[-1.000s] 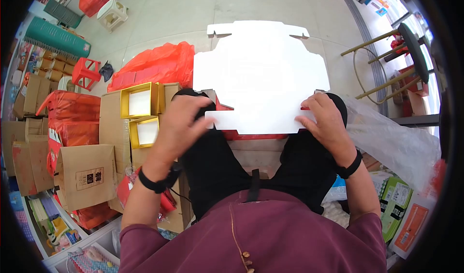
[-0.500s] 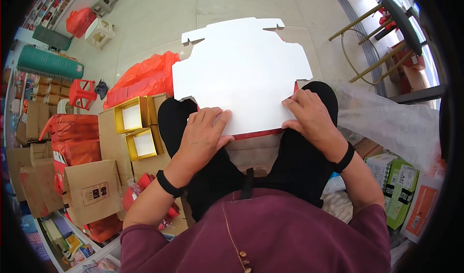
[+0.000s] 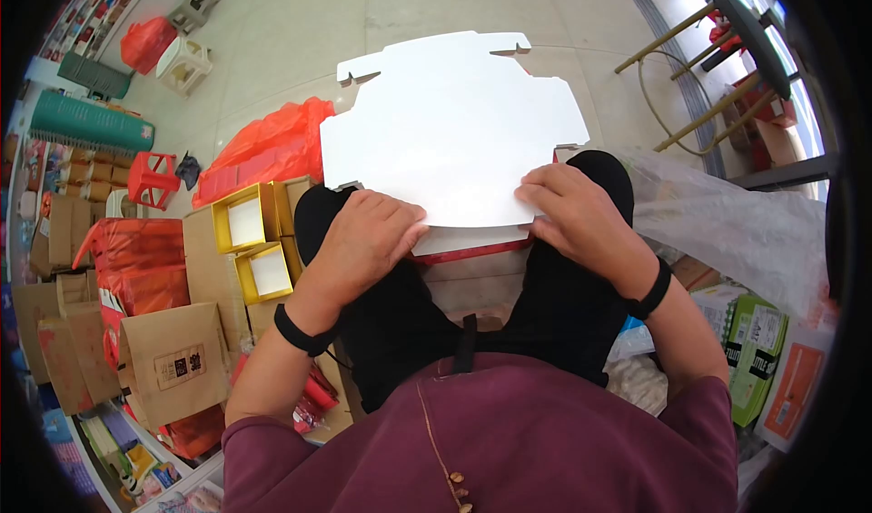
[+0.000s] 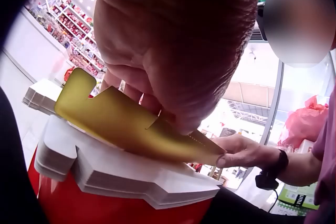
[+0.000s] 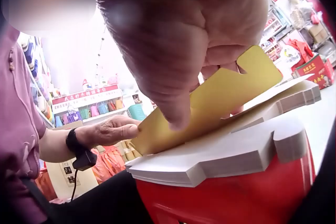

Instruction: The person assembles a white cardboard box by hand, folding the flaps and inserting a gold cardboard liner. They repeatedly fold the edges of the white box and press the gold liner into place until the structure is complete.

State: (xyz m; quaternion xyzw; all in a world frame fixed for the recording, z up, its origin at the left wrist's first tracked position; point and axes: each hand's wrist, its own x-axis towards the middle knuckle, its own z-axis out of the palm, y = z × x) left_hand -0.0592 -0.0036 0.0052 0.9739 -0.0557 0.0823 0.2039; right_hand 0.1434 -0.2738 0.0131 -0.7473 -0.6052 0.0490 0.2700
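Observation:
A flat die-cut box blank [image 3: 454, 131], white on top, lies across the top of a stack over the person's knees. Its near flap is bent upward, showing a gold underside [image 4: 115, 124] in both wrist views. The left hand [image 3: 372, 231] pinches the flap's left side, thumb against the gold face. On the right side, the right hand [image 3: 577, 209] pinches the same flap, its thumb pressed to the gold. Below is a thick stack of white blanks [image 5: 231, 153], on something red and glossy [image 5: 231, 198].
Two gold-rimmed box trays [image 3: 245, 222] sit on cardboard at the left, beside a red plastic bag [image 3: 272, 145]. A brown carton [image 3: 177, 363] stands nearer. Clear plastic sheeting [image 3: 727, 227] and a green package [image 3: 756, 358] lie at the right.
Both hands have come down onto the near edge of the top blank and gripped it. That flap has since bent up, exposing white blanks beneath. The head view has shifted slightly.

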